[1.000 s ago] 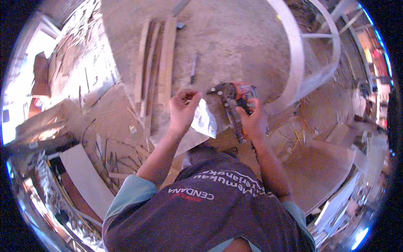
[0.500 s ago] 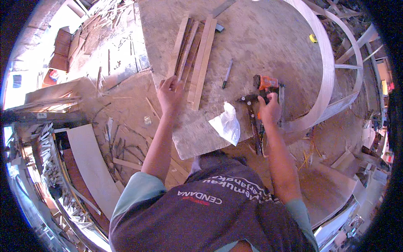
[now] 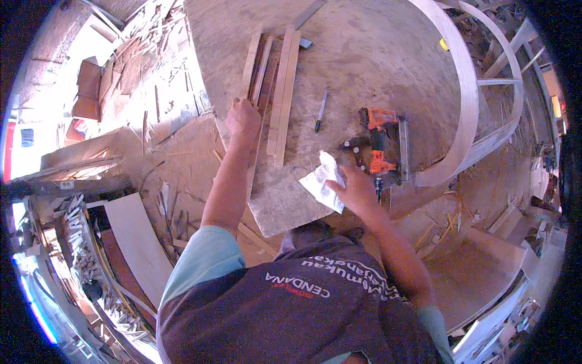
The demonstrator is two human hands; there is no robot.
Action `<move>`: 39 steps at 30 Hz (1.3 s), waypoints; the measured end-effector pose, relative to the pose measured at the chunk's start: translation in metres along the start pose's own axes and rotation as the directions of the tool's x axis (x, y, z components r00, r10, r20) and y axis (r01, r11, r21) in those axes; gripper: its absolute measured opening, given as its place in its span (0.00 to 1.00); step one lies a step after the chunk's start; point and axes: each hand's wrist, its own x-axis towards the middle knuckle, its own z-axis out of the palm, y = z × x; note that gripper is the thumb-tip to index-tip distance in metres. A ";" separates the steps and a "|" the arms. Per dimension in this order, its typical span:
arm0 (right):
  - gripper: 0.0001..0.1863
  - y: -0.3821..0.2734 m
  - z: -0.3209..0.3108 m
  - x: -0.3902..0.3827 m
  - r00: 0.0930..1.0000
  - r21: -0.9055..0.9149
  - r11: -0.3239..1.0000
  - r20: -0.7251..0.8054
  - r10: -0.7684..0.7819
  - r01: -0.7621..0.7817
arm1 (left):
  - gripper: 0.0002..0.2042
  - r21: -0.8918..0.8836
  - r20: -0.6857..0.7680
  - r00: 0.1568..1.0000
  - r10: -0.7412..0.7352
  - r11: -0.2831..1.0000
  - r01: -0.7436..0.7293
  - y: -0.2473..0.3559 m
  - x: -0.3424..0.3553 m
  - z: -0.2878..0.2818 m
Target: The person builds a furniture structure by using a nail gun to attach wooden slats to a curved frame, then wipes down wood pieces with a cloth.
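My left hand is closed around the near end of a narrow wooden strip on the worktable. A darker thin strip lies right beside it, and longer pale strips rest just to the right. At the table's near edge my right hand grips a crumpled white plastic bag, its thumb across the bag. Beyond that hand lies an orange and black nail gun, touched by neither hand. A pen lies between the strips and the nail gun.
A large curved wooden frame stands at the right of the worktable. A yellow tape measure lies inside its curve. Wood scraps cover the ground at the far left, and a pale panel leans at the near left.
My right hand has let go of the nail gun and moved left and nearer onto the white bag. My left hand has shifted slightly forward along the strips and closed more.
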 end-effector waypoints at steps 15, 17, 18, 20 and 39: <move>0.26 0.026 0.022 -0.024 0.992 0.593 0.796 0.090 0.087 -0.124 | 0.14 -0.574 -0.010 0.996 -0.092 0.816 0.070 -0.030 -0.052 -0.021; 0.28 0.020 -0.006 -0.039 0.959 0.902 0.328 0.243 0.147 -0.279 | 0.13 -0.850 0.196 0.975 -0.103 0.478 0.221 -0.031 -0.089 -0.032; 0.30 0.011 -0.027 -0.048 0.972 0.946 0.231 0.206 0.110 -0.226 | 0.10 -0.940 0.145 0.988 -0.048 0.306 0.153 -0.031 -0.107 -0.031; 0.31 0.034 -0.036 -0.060 0.964 0.966 -0.006 0.260 0.047 -0.260 | 0.10 -0.959 0.169 0.983 -0.068 0.217 0.180 -0.023 -0.146 -0.037; 0.28 0.132 -0.169 -0.217 0.988 0.957 0.260 0.105 0.110 -0.131 | 0.11 -0.827 0.436 0.774 0.459 0.544 0.142 0.114 -0.427 0.002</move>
